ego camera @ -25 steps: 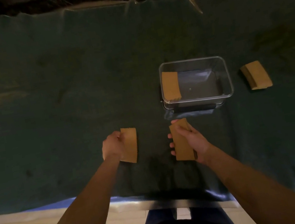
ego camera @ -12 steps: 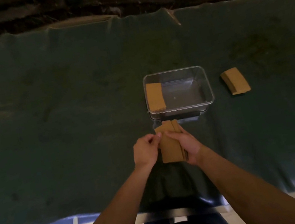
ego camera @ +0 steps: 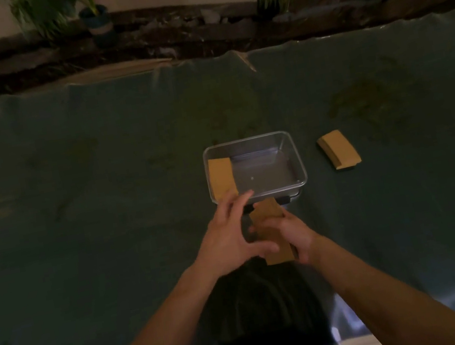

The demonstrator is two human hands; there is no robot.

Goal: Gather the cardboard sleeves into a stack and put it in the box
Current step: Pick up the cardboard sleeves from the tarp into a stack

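The fingers of the right hand [ego camera: 293,232] are curled around the small stack of cardboard sleeves [ego camera: 271,227], with the thumb on top and the other fingers hidden under the stack, so it is a pinch across the short width near the middle. The fingers of the left hand [ego camera: 228,236] are spread and a little blurred; its thumb lies against the near left edge of the stack, and I cannot tell if the long fingers touch the cardboard or only hover over it. The stack is in the air just in front of the clear plastic box [ego camera: 299,164], tilted, with its far end pointing to the box's near wall. I judge that these sleeves are very light, thin and flat, stiff enough to keep their form but easy to bend, and smooth, so that one can slide off another; it seems best to hold them across the width with pressure from top and bottom, and to tap the edges level with the other hand. Both forearms come from the bottom of the view and meet at the stack, wrists close together. One sleeve [ego camera: 222,177] already lies at the left inside the box, and another pile of sleeves [ego camera: 339,149] waits on the dark green cloth [ego camera: 107,224], to the right of the box.
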